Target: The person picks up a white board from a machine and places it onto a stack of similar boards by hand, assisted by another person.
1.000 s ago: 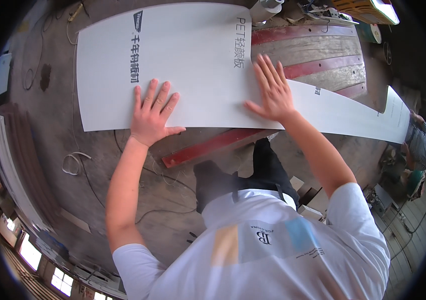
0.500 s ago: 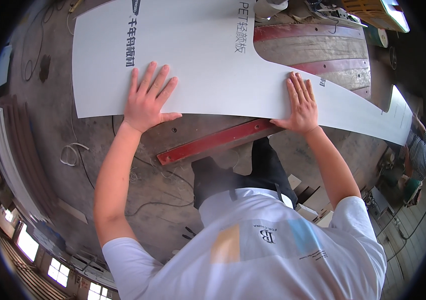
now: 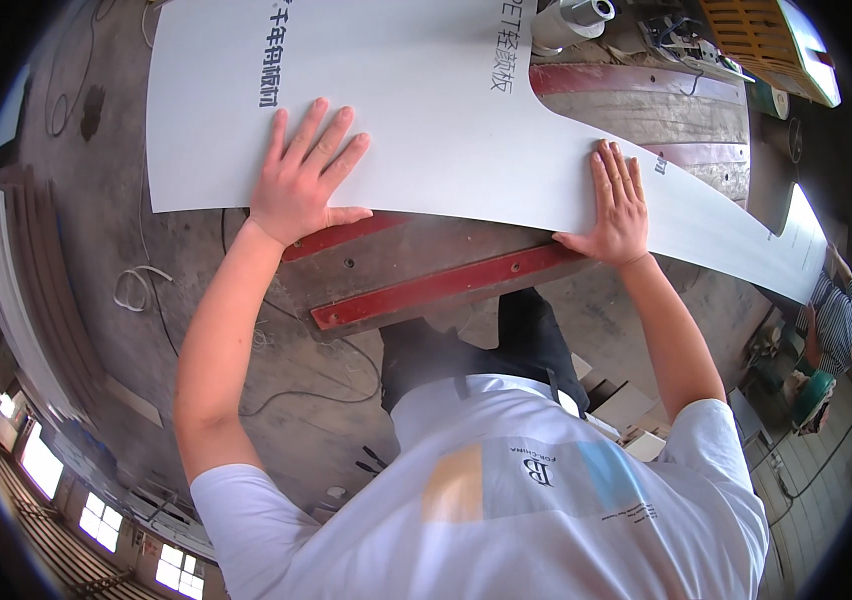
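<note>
A large white panel (image 3: 426,150) with dark printing and a curved cut-out lies across a worn work table. Palm down, my left hand (image 3: 306,185) rests on its near edge with fingers spread and the thumb out along the rim. Farther right, my right hand (image 3: 613,208) presses flat on the same edge beside the narrower part, fingers stretched and close together, thumb apart. Neither hand grasps anything. Red strips, one of them a near red strip (image 3: 446,287), show on the table on my side of the panel.
A metal cylinder (image 3: 578,20) stands inside the cut-out, near a yellow crate (image 3: 761,45). At the panel's right end is another person in a striped top (image 3: 836,312). Stacked boards (image 3: 41,300) lie at left; a cable (image 3: 321,402) runs over the floor.
The panel has slid slightly away from me, with both hands still flat on it. More of the table and a second red strip now show along its near edge.
</note>
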Demonstrator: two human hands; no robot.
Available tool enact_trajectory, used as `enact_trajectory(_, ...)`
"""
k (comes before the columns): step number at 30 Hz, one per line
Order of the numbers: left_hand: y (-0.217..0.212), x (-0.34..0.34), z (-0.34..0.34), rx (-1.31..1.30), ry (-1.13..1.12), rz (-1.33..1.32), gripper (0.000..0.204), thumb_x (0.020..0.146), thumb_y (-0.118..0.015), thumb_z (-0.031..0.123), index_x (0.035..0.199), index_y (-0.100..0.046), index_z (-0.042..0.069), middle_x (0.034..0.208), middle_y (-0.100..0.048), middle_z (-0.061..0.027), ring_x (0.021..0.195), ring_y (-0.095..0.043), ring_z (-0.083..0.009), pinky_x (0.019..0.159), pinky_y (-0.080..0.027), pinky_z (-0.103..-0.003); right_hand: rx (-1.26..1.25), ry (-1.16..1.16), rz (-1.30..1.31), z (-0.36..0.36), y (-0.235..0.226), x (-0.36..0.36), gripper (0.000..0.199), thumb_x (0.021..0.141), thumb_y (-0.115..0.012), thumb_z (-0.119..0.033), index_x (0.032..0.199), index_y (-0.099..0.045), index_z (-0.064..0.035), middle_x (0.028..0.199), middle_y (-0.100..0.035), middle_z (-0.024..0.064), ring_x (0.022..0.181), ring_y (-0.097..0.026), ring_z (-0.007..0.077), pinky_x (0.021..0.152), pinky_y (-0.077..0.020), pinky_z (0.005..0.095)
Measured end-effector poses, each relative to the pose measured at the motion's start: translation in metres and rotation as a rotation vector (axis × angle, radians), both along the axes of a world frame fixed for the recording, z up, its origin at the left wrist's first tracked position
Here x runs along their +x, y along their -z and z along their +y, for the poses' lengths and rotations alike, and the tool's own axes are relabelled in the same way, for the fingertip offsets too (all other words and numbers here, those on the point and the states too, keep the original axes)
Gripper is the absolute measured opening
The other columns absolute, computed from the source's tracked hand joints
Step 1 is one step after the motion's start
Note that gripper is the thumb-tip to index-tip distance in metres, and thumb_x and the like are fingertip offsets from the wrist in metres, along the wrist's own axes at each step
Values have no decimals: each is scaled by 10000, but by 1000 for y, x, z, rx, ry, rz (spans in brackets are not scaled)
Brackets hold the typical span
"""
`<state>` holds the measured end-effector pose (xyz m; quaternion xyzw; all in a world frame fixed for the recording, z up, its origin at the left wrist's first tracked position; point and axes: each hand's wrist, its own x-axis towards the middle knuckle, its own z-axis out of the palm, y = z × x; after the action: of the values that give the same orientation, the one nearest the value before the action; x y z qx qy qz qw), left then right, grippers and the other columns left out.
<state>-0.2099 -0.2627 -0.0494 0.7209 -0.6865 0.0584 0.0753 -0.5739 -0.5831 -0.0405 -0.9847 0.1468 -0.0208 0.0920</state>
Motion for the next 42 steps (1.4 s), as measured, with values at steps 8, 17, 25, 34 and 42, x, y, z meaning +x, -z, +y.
enact_trajectory(8,-2,-6,0,-11,-10,-7,866,969,-393,811,1539,-570,184,1676,-437,-104,1579,-335,-381,1270,-208,-657,-30,-23,-13,-5,-4,0,1269,641,-854,-641,1610,-365,17,1690,-370,195,1593,-313,341,1316,-198,552)
enact_trajectory(17,-4,-12,0,-6,-18,-11,860,964,-408,810,1539,-573,193,1680,-432,-96,1584,-329,-369,1274,-200,-653,-36,-33,-1,-9,-6,-4,1255,688,-813,-689,1620,-349,11,1700,-352,190,1601,-293,339,1322,-179,543)
enact_trajectory(25,-4,-15,-1,-22,-19,-25,847,964,-427,803,1539,-573,198,1678,-435,-93,1585,-329,-365,1274,-207,-648,-61,-38,-11,-10,-9,-4,1256,702,-796,-712,1625,-339,8,1709,-339,177,1604,-285,328,1329,-169,530)
enact_trajectory(34,-5,-12,-4,-33,9,-21,843,964,-429,801,1529,-582,195,1676,-439,-90,1579,-340,-363,1269,-218,-649,-67,-34,-16,-10,-9,-9,1256,704,-799,-718,1629,-340,-3,1710,-338,177,1604,-286,329,1329,-171,525)
enact_trajectory(42,-4,1,-8,-4,49,-13,873,921,-494,814,1532,-579,196,1686,-425,-86,1583,-331,-361,1274,-207,-643,-46,10,-11,0,-8,-8,1263,711,-806,-716,1636,-332,0,1718,-327,167,1615,-264,318,1326,-171,525)
